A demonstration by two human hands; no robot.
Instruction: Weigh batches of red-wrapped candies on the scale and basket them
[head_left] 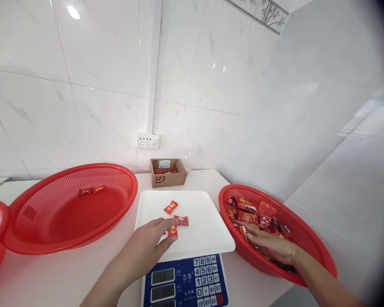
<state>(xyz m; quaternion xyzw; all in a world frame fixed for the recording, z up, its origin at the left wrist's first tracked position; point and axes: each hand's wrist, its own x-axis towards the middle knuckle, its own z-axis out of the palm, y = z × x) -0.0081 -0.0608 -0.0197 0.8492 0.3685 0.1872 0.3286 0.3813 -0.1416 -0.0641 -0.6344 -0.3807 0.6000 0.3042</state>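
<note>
Left hand: on my feed the left hand [150, 241] comes in from the near side over the white weighing tray [208, 243]. It is palm down, the forearm low and angled far and right.
Left grip: thumb and forefinger are closed on the pinched sweet [173, 232]; the other fingers are curled loosely beside them.
Pinched sweet: red wrapper, near the middle of the tray. From this angle I cannot say whether it is lifted or lying on the tray.
Handling: I judge it very light, small and firm inside, with a glossy wrapper that may slip. The body between the twisted ends is the sure place to take it (the ends would only crumple).
Loose sweets: two more [181, 220] lie on the tray just beyond the fingertips, one farther than the other.
Scale: its blue keypad [206, 277] and displays face the near edge; the digits are too small for me to read.
Right hand: the right hand [272, 247] lies palm down inside the right basket [320, 251], fingers stretched out and slightly apart, resting on the heap of sweets [252, 213].
Left basket: the large red left basket [67, 243] is tilted up at its far side, with two wrapped sweets [92, 190] inside.
Far side: an open cardboard box [168, 172] stands on the white surface [67, 277] against the tiled wall.
</note>
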